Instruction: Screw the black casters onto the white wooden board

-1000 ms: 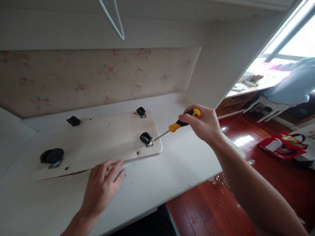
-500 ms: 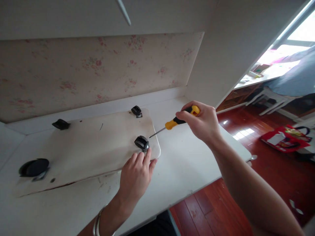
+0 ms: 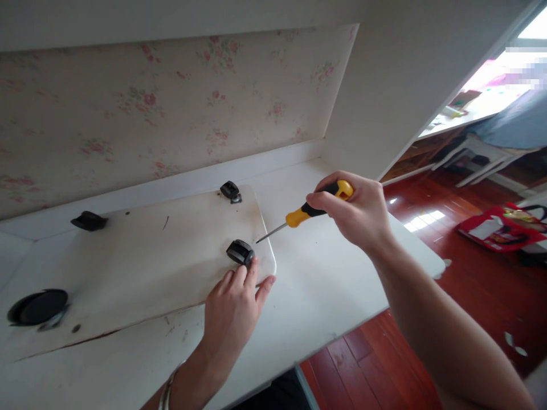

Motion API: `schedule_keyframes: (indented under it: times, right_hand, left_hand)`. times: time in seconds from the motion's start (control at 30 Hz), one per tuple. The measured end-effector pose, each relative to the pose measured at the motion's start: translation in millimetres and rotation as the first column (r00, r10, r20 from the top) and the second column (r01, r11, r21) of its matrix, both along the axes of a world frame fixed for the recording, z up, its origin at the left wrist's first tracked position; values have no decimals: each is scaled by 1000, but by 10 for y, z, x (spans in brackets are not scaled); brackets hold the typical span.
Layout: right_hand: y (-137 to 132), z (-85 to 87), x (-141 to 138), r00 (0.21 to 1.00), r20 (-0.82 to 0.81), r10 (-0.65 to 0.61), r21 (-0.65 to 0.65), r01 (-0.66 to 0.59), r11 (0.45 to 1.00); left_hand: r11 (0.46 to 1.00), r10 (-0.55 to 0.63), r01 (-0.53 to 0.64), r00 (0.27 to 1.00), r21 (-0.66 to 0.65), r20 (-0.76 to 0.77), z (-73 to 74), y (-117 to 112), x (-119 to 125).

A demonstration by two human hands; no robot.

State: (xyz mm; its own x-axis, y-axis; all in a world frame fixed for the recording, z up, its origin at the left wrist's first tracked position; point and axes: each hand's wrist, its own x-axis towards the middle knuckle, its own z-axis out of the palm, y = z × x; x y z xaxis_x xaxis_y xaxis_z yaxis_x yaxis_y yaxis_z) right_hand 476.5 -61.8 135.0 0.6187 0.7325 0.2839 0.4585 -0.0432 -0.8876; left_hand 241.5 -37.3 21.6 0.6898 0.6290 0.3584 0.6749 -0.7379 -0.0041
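Observation:
A white board (image 3: 171, 250) lies flat with black caster wheels on its upper face. My left hand (image 3: 233, 310) has its fingers bent against the near right caster wheel (image 3: 240, 251), gripping its base, while the thumb touches the board's near edge. My right hand (image 3: 359, 202) is wrapped round the yellow and black handle of a screwdriver (image 3: 299, 216). The screwdriver slants down to the left, its tip just right of that caster; whether it touches the board I cannot tell. Another caster wheel (image 3: 229, 189) sits at the far right corner.
Two more casters, a far left one (image 3: 89, 220) and a near left one (image 3: 40, 307), stand on the board. Beneath is a white desk top (image 3: 329, 273), with floral wallpaper (image 3: 179, 108) behind. A red bag (image 3: 499, 228) lies on the floor; a person sits by the window.
The view has shifted slightly, so the board and casters appear further left. The screwdriver tip stays beside the same caster, and both hands keep their holds.

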Motion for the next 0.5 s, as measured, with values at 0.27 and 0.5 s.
schedule_keyframes:
  times: [0.27,0.5]
  right_hand:
    - [17,80,-60,999,20,50,-16,-50,999]
    - [62,103,-84,993,103,59,-115,-47,992]
  left_hand:
    - [1000,-7,6,999,-13,-40,-38,-5,22]
    - [995,20,-35,986,-91,-167,-91,-65,107]
